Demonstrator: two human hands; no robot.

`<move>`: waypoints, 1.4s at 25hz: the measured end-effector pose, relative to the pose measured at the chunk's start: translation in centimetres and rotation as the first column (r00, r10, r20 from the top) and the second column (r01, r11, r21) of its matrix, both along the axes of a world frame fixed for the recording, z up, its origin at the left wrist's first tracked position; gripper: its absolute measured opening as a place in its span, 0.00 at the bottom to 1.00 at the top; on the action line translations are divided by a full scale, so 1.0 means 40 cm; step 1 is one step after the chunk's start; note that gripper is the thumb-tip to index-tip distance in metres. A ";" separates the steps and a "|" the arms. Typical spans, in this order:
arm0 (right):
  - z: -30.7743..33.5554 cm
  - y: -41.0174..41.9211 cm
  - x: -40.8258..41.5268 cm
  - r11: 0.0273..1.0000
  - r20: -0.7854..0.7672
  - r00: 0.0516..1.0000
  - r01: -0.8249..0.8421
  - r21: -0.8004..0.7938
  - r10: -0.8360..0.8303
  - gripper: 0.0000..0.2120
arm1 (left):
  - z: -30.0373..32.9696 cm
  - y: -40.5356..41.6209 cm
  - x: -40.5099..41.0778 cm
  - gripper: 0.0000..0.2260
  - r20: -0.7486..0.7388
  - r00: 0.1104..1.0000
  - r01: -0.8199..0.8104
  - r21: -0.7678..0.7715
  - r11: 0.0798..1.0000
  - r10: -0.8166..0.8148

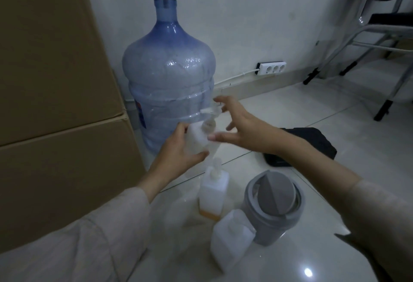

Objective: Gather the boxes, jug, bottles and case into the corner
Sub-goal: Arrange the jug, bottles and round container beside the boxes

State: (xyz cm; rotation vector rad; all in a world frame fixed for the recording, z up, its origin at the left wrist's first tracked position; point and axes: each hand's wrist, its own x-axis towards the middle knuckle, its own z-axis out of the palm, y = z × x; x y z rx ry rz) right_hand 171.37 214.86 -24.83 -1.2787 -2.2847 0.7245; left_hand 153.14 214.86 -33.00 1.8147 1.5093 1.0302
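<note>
White pump bottle (199, 139) gripped in left hand (178, 149), beside blue water jug (169, 76); right hand (237, 123) open, fingers spread, thumb touching bottle.

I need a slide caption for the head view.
Left hand holds a pump bottle beside the water jug.

We see a grey swing-lid bin (273, 209) standing on the glossy white tiled floor (301, 107). A white power strip (272, 68) lies at the foot of the white wall (245, 13), its cord (234, 77) running left. At far right stand the metal legs of a folding chair (380, 42).
</note>
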 end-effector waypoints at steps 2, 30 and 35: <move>-0.034 -0.013 0.010 0.935 0.304 0.952 0.088 -0.342 0.022 0.43 | -0.009 -0.007 -0.023 0.26 -0.003 0.999 -0.051 0.001 0.999 0.051; -0.274 -0.167 -0.982 0.796 -0.012 0.798 -0.602 -0.068 0.603 0.11 | -0.301 -0.629 -0.746 0.29 0.260 0.333 -0.927 -0.088 0.365 0.906; -0.296 -0.242 -1.170 0.752 -0.139 0.751 -0.657 -0.056 0.645 0.04 | -0.305 -0.609 -0.776 0.30 0.259 0.294 -0.953 0.011 0.302 0.920</move>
